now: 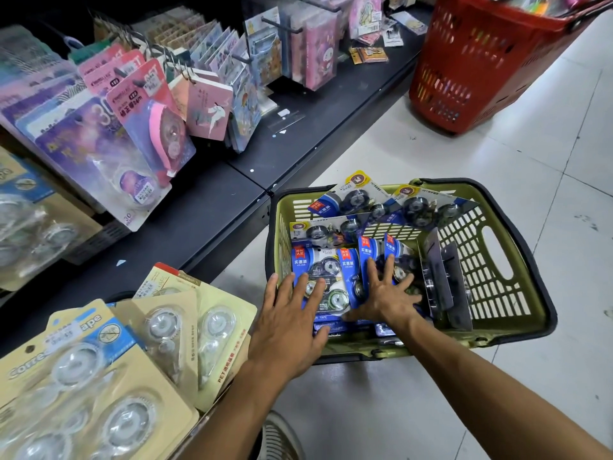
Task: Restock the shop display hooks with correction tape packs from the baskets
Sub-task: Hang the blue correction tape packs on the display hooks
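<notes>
Blue correction tape packs (326, 280) stand in a row inside the green basket (497, 293) on the tiled floor (497, 376). The left hand (292, 320) lies flat with spread fingers on the nearest pack; the right hand (388, 293), fingers also straight and splayed, presses on the packs beside it. Cream packs (139, 343) lie lower left, below the display hooks (139, 83). A red basket (481, 61) stands well apart.

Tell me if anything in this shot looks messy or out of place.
Mostly the green basket: its blue correction tape packs lie jumbled at all angles, some propped over the rim, with both hands spread flat on them. A few loose items also lie on the dark shelf base instead of hanging.
</notes>
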Demonstrator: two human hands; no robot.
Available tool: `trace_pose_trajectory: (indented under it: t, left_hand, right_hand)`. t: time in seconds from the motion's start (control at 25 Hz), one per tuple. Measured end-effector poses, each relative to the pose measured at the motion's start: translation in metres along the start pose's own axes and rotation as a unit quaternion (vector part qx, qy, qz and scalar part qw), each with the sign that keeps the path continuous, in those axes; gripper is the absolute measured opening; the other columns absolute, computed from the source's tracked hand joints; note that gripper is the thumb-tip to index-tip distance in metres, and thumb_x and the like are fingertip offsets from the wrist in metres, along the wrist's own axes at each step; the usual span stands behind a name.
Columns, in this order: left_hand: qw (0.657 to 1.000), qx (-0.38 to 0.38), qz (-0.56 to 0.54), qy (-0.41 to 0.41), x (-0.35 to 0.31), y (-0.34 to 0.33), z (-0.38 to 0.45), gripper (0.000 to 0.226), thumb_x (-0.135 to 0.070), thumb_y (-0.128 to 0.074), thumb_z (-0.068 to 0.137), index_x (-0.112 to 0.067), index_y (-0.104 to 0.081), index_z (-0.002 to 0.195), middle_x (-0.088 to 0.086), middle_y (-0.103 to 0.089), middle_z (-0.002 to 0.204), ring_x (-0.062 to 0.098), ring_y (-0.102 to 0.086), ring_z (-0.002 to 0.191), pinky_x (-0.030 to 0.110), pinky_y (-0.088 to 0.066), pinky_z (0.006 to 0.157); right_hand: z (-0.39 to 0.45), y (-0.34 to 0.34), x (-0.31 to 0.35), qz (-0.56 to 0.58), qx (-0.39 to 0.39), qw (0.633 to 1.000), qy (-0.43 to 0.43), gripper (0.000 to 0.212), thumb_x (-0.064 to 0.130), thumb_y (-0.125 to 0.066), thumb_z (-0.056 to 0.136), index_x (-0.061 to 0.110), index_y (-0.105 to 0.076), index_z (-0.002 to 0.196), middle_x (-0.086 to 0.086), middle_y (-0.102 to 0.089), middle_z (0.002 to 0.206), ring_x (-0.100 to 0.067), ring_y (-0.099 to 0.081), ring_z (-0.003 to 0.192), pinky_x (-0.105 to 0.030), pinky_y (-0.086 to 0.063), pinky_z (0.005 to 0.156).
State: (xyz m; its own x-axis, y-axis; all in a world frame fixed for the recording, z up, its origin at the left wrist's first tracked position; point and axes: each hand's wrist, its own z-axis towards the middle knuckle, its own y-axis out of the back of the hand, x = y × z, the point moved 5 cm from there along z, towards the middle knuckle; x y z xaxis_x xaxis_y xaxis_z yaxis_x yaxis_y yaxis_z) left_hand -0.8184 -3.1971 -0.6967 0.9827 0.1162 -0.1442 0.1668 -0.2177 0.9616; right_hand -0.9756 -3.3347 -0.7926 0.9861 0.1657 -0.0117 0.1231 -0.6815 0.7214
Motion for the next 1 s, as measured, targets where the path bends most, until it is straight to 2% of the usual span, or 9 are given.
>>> trace_pose_trajectory:
  t: [0.28, 0.44, 0.56, 0.68, 0.72, 0.76, 0.84, 0.88, 1.0]
  left_hand:
    - [1.000, 0.009, -0.007, -0.006, 0.002, -0.001, 0.000, 0.076, -0.061, -0.028, 0.102, -0.028, 0.005, 0.162, 0.007, -0.002, 0.171, 0.027, 0.003, 0.158, 0.047, 0.020, 0.123]
    - [1.000, 0.011, -0.005, -0.001, 0.003, -0.002, 0.002, 0.077, -0.063, -0.028, 0.101, -0.028, 0.002, 0.163, 0.005, -0.003, 0.171, 0.025, 0.004, 0.158, 0.047, 0.019, 0.123]
    - [0.999, 0.032, -0.036, 0.005, 0.007, -0.004, 0.002, 0.078, -0.065, -0.036, 0.098, -0.030, -0.009, 0.163, 0.001, -0.012, 0.170, 0.020, 0.000, 0.157, 0.044, 0.021, 0.123]
    - [0.984, -0.009, -0.171, 0.043, 0.000, 0.013, 0.002, 0.060, -0.057, -0.051, 0.098, -0.034, -0.040, 0.153, -0.009, -0.044, 0.155, 0.010, -0.031, 0.146, 0.033, 0.006, 0.126]
    - [0.955, -0.027, -0.284, 0.081, -0.005, 0.020, 0.004, 0.054, -0.055, -0.057, 0.097, -0.032, -0.051, 0.145, -0.012, -0.055, 0.143, 0.007, -0.045, 0.134, 0.029, -0.011, 0.124]
    - [0.893, -0.017, -0.430, 0.128, -0.012, 0.025, 0.006, 0.052, -0.056, -0.065, 0.092, -0.030, -0.060, 0.137, -0.013, -0.062, 0.132, 0.006, -0.054, 0.122, 0.029, -0.031, 0.117]
    - [0.702, 0.032, -0.686, 0.189, -0.041, 0.030, 0.013, 0.071, -0.071, -0.078, 0.068, -0.028, -0.069, 0.124, -0.006, -0.073, 0.118, 0.014, -0.067, 0.109, 0.041, -0.051, 0.105]
    - [0.632, 0.046, -0.743, 0.216, -0.057, 0.034, 0.014, 0.082, -0.075, -0.082, 0.055, -0.026, -0.071, 0.119, -0.002, -0.076, 0.113, 0.019, -0.070, 0.105, 0.047, -0.055, 0.101]
    - [0.533, 0.002, -0.799, 0.280, -0.078, 0.044, 0.010, 0.086, -0.061, -0.096, 0.036, -0.016, -0.077, 0.107, 0.008, -0.079, 0.098, 0.027, -0.076, 0.092, 0.045, -0.060, 0.089]
  right_hand:
    - [0.001, 0.009, -0.011, 0.009, -0.107, 0.994, -0.004, 0.105, 0.050, -0.059, 0.091, 0.026, 0.019, 0.156, -0.016, 0.027, 0.162, -0.056, -0.011, 0.145, -0.069, -0.025, 0.112]
    - [0.002, 0.033, -0.027, 0.024, -0.212, 0.976, -0.047, 0.072, 0.020, -0.055, 0.093, 0.018, -0.013, 0.152, -0.030, -0.032, 0.147, -0.050, -0.048, 0.122, -0.061, -0.046, 0.097]
    - [-0.014, 0.049, -0.029, 0.010, -0.237, 0.971, -0.013, 0.045, 0.021, -0.048, 0.098, 0.018, -0.026, 0.138, -0.025, -0.049, 0.130, -0.043, -0.058, 0.106, -0.051, -0.055, 0.081]
    - [-0.063, 0.066, -0.039, 0.060, -0.270, 0.960, 0.047, 0.064, 0.017, -0.063, 0.086, 0.024, -0.027, 0.139, -0.020, -0.050, 0.136, -0.039, -0.061, 0.105, -0.046, -0.056, 0.073]
    - [-0.083, 0.067, -0.038, 0.059, -0.280, 0.956, 0.061, 0.076, 0.016, -0.066, 0.080, 0.027, -0.023, 0.143, -0.017, -0.047, 0.143, -0.038, -0.060, 0.110, -0.047, -0.057, 0.076]
    - [-0.104, 0.066, -0.033, 0.053, -0.298, 0.950, 0.075, 0.086, 0.016, -0.069, 0.077, 0.028, -0.020, 0.146, -0.013, -0.044, 0.147, -0.036, -0.059, 0.115, -0.047, -0.058, 0.081]
    - [-0.147, 0.058, -0.013, 0.062, -0.354, 0.924, 0.129, 0.097, 0.016, -0.074, 0.071, 0.025, -0.019, 0.150, -0.010, -0.050, 0.145, -0.034, -0.060, 0.116, -0.046, -0.057, 0.086]
    - [-0.167, 0.055, -0.001, 0.078, -0.385, 0.905, 0.161, 0.100, 0.016, -0.077, 0.065, 0.021, -0.023, 0.150, -0.010, -0.055, 0.140, -0.034, -0.063, 0.112, -0.046, -0.058, 0.084]
    - [-0.200, 0.050, 0.013, 0.176, -0.408, 0.868, 0.221, 0.098, 0.027, -0.076, 0.062, 0.016, -0.031, 0.148, -0.003, -0.062, 0.129, -0.030, -0.062, 0.112, -0.048, -0.054, 0.087]
